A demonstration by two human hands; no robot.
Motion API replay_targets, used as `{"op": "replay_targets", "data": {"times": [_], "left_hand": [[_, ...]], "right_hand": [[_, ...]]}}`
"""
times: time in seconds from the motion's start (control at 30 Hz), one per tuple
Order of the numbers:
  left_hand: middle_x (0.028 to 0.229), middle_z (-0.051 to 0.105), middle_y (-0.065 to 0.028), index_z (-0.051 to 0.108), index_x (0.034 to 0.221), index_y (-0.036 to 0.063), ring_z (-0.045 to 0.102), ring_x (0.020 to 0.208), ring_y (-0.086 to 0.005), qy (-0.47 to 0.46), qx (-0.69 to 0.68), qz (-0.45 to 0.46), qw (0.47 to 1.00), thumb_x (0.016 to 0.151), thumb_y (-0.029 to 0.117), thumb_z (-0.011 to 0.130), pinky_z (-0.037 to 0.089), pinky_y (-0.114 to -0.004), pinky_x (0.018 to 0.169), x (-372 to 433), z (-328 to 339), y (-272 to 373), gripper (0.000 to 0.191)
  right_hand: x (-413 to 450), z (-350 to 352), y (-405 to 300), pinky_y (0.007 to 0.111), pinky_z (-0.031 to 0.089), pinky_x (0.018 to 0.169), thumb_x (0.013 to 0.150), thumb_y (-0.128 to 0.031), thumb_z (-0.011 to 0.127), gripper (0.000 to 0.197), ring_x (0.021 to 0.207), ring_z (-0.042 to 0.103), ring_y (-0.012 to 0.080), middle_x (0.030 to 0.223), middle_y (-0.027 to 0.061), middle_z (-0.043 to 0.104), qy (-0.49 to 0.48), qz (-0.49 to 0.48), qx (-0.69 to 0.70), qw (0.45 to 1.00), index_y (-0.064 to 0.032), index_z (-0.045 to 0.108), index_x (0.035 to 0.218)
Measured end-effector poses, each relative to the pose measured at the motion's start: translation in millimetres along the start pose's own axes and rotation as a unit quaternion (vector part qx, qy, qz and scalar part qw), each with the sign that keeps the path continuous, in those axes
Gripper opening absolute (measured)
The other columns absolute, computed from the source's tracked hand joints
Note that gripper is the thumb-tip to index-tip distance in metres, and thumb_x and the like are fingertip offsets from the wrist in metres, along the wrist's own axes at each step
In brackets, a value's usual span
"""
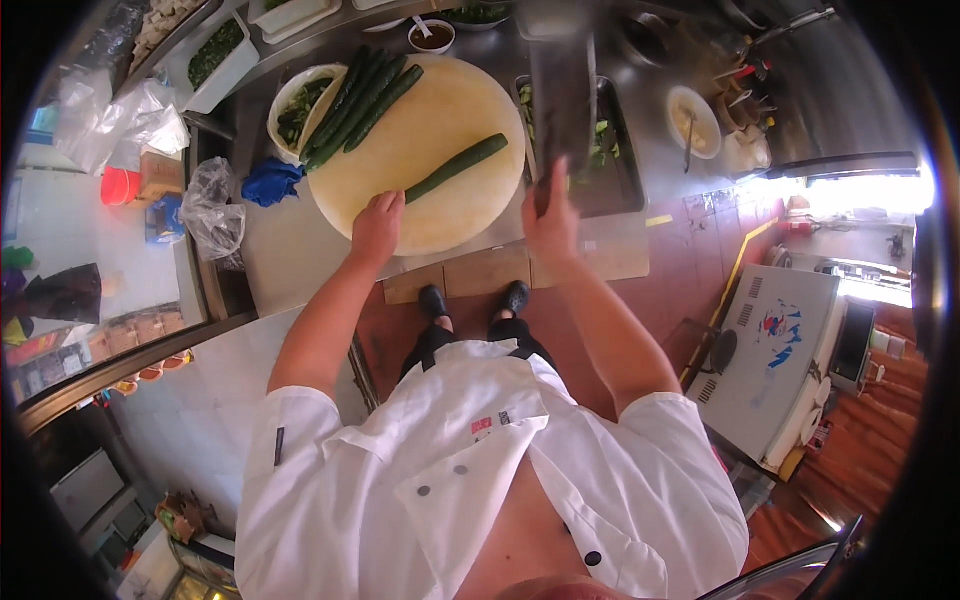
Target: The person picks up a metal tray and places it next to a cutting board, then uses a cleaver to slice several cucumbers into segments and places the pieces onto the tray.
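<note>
My left hand [379, 227] grips the near end of a single green cucumber [459, 166], which lies slantwise on a round cutting board [427, 232]. In my right hand [553, 217] is the handle of a broad-bladed cleaver [562, 97], blurred and raised at the board's right side, its blade away from the cucumber. Several whole cucumbers [364, 101] lie together at the board's upper left. Beyond the cleaver, partly hidden by it, a metal tray [634, 172] holds cut green pieces. A white bowl [281, 94] with cut green vegetable stands left of the board.
A small bowl of brown sauce [432, 36] with a spoon stands behind the board. A blue cloth [271, 182] and a clear plastic bag [214, 210] lie at the left. A white bowl with a spoon [694, 124] stands at the right. Cardboard [487, 271] lies below the counter edge.
</note>
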State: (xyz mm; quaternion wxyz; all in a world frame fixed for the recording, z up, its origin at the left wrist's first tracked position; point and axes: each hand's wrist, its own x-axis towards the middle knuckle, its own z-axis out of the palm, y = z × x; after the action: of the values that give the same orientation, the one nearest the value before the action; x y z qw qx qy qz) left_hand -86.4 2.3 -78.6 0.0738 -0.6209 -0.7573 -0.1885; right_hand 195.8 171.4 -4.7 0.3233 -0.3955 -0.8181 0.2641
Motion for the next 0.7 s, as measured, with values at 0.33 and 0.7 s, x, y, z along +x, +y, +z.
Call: {"op": "replay_targets", "data": {"times": [0.33, 0.7], "left_hand": [[0.108, 0.066, -0.0066, 0.068, 0.120, 0.0043, 0.068, 0.102, -0.0268, -0.022, -0.011, -0.019, 1.000, 0.088, 0.004, 0.062, 0.061, -0.039, 0.076, 0, -10, 3, 0.032], [0.113, 0.067, -0.0061, 0.067, 0.124, 0.0064, 0.068, 0.100, -0.0281, -0.038, -0.006, -0.027, 0.999, 0.096, 0.010, 0.060, 0.059, -0.040, 0.080, -7, -2, -3, 0.029]], "right_hand": [[0, -3, -38, 0.054, 0.055, 0.072, 0.095, -0.014, 0.061, 0.084, 0.082, 0.069, 0.0486, 0.098, 0.0273, 0.072, -0.053, 0.026, 0.021, 0.998, -0.0285, 0.021, 0.168], [-52, 40, -36, 0.057, 0.055, 0.075, 0.095, -0.018, 0.060, 0.087, 0.084, 0.069, 0.0485, 0.102, 0.0244, 0.073, -0.138, 0.031, -0.063, 0.988, -0.0337, 0.014, 0.168]]}}
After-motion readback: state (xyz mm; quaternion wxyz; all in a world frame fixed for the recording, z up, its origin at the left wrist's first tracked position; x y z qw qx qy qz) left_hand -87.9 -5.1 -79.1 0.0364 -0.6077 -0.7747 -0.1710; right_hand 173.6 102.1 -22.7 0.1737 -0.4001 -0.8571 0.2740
